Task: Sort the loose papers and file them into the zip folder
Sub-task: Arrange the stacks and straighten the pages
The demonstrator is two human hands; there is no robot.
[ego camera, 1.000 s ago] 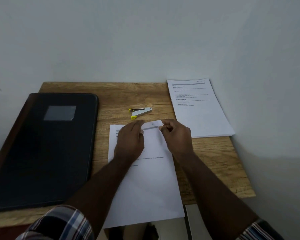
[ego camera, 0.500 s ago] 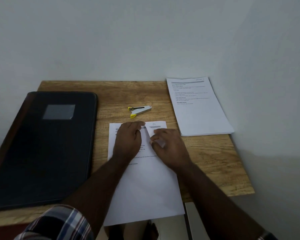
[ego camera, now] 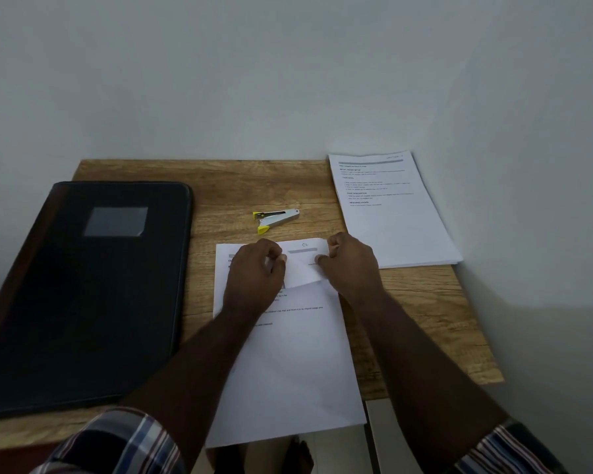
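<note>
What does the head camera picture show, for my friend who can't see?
Two hands, left and right, pinch a white printed sheet on a wooden table, between a closed black zip folder and a white paper stack.

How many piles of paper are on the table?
2. One paper stack lies at the table's far right corner. The other papers lie in the middle under both hands, top corner folded back. More sheets may hide inside the folder.

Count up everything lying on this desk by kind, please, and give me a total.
Zip folder, black, closed: 1
Staple remover, silver and yellow: 1
Paper stack at the right: 1
Paper set in front, its top corner lifted between the left hand and right hand: 1
Total: 4
</note>
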